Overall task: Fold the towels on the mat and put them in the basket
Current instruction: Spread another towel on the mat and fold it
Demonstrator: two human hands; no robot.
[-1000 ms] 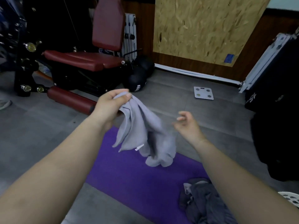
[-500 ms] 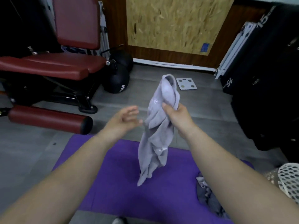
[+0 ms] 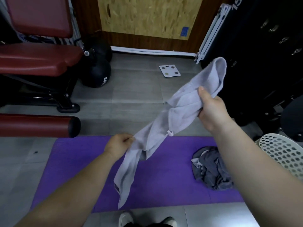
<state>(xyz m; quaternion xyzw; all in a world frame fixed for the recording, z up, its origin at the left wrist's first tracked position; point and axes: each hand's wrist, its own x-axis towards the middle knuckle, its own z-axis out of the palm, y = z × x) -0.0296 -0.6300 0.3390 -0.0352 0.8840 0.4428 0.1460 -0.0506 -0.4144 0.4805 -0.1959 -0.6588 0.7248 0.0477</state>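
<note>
The fingers [image 3: 203, 92] of the right hand [image 3: 212, 110] are curled round the bunched upper part of a pale lilac-grey terry towel [image 3: 164, 128], thumb on top. The left hand [image 3: 118, 145] pinches it lower down. Between them the cloth stretches twisted above the purple foam mat [image 3: 78, 169], its tail drooping. We judge it light, limp and easy to grip; we would seek two corners of one short edge to spread it. A crumpled dark grey towel [image 3: 211, 169] lies on the mat near the white perforated plastic basket [image 3: 282, 154].
</note>
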